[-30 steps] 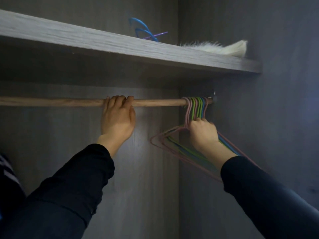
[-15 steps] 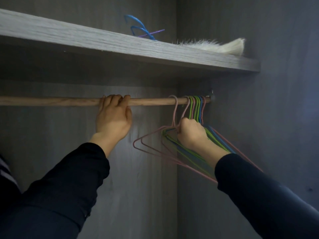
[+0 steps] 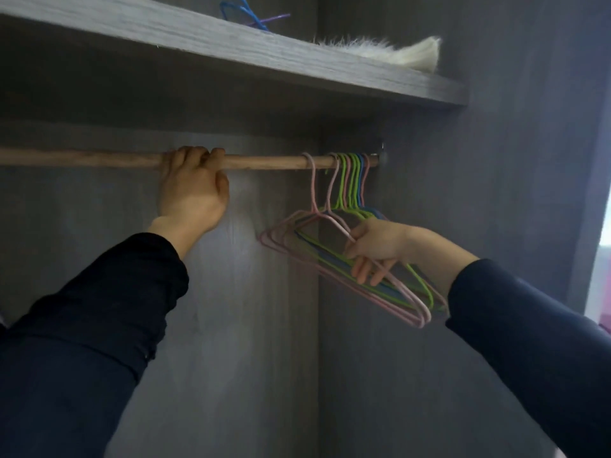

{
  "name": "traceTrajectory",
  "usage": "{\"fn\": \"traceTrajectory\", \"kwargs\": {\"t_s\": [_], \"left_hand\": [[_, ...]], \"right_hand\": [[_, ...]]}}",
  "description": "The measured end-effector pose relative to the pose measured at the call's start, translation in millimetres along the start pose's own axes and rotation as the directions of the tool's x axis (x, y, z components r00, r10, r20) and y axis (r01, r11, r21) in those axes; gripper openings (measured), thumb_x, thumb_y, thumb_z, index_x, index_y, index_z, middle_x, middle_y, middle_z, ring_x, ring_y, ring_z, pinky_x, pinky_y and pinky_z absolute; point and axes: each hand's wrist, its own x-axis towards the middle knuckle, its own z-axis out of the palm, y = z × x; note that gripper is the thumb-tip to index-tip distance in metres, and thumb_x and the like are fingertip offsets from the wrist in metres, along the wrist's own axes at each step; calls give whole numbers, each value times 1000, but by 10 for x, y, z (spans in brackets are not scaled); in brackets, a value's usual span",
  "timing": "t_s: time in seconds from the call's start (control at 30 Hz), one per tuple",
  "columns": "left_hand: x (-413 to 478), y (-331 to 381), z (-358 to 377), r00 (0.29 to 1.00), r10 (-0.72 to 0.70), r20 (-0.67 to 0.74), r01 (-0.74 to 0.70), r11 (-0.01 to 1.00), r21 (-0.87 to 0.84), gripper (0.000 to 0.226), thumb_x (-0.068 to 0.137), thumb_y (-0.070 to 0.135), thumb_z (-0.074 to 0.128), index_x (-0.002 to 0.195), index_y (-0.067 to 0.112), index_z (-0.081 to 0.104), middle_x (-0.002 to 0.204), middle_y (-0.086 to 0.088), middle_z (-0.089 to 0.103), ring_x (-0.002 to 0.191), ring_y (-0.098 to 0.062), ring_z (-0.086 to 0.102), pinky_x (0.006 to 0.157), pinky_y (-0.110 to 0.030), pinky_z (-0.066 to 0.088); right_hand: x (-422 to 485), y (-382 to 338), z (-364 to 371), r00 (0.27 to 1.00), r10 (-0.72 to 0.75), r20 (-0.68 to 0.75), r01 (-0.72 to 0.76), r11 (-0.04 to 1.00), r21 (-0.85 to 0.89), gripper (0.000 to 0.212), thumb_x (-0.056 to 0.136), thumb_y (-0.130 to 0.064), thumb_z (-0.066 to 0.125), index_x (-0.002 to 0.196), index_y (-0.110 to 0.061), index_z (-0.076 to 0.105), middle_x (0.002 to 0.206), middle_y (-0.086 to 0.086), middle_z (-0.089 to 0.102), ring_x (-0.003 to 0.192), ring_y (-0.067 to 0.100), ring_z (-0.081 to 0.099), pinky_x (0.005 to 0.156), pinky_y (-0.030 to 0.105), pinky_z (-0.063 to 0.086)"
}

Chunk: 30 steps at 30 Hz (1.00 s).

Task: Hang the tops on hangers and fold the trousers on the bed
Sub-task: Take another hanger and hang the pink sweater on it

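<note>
Hangers [image 3: 353, 186], thin wire ones in pink, green and blue, hung in a bunch at the right end of the rod, inside a grey wardrobe [image 3: 251, 325]. A wide grey shelf [image 3: 231, 41] crossed the wardrobe above. Under it the wooden rod [image 3: 264, 161] ran from the left edge to the right wall. Both my arms, in dark sleeves, reached up. My left hand [image 3: 193, 193] was clenched round the rod with the fingers over its top, well apart from the bunch. My right hand [image 3: 377, 246] grasped the hangers lower down, on their sloping wires, thumb above and fingers below. On the shelf lay a white furry thing [image 3: 380, 51] and, to the left of it, some blue hangers [image 3: 246, 13]. One pink hook [image 3: 309, 163] sat on the rod a little to the left of the other hooks.
</note>
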Motion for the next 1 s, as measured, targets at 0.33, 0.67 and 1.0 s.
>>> {"fn": "traceTrajectory", "kwargs": {"t_s": [0.33, 0.67, 1.0], "left_hand": [[35, -51, 21, 1000, 11, 20, -11, 999, 31, 44, 97, 17, 42, 139, 6, 47, 130, -24, 50, 121, -42, 39, 112, -49, 22], [22, -15, -12, 997, -22, 74, 21, 1000, 19, 49, 97, 18, 43, 144, 8, 39, 138, -22, 44, 128, -40, 34, 115, -47, 18], [48, 13, -143, 983, -28, 180, 22, 999, 36, 58, 96, 21, 43, 150, 11, 27, 147, -18, 36, 135, -36, 26, 117, -43, 13]], "right_hand": [[-322, 57, -1, 965, -129, -229, 109, 989, -96, 18, 88, 4, 46, 83, 3, 64, 63, 14, 67, 44, 16, 63, 45, 25, 55], [-525, 328, 93, 936, -247, -249, 191, 955, -228, 23, 79, -19, 73, 58, -21, 62, 56, -7, 53, 59, 7, 48, 59, 26, 40], [-613, 260, 354, 901, -234, -365, 94, 927, -363, 24, 76, -28, 71, 69, -20, 49, 65, -2, 54, 46, 17, 54, 37, 21, 32]]}}
